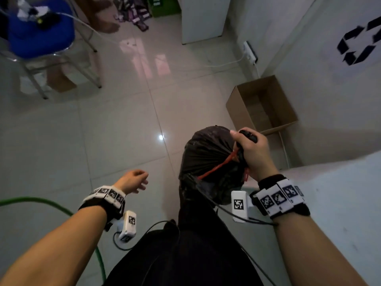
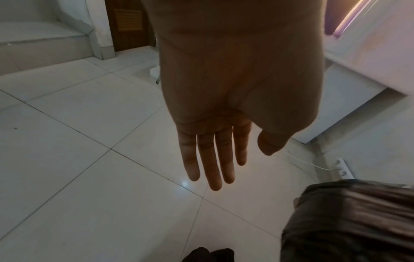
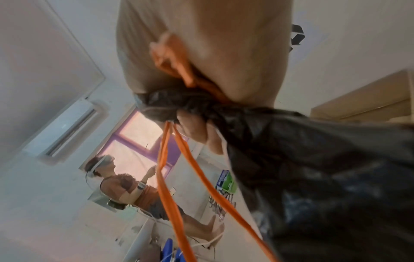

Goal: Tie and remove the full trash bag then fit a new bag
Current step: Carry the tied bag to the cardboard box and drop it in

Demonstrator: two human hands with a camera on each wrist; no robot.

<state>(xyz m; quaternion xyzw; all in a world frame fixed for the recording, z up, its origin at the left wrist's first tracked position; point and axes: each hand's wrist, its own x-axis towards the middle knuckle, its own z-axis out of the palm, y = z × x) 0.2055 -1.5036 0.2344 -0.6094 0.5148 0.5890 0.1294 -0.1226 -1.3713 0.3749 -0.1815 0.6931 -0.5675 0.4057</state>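
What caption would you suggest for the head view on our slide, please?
Right hand grips the gathered neck of the black trash bag; left hand hangs free.

One trash bag [image 1: 208, 159], one box [image 1: 261, 106], two hands (stool [image 1: 41, 29] probably one).

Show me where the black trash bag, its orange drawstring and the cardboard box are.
black trash bag [image 1: 206, 153], head view, gathered upper side.
orange drawstring [image 3: 172, 203], right wrist view, hanging left strand.
cardboard box [image 1: 241, 104], head view, left outer wall.

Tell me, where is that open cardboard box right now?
In the head view the cardboard box stands on the tiled floor at the right, against the white wall, just beyond the black trash bag that the right hand grips by its neck.
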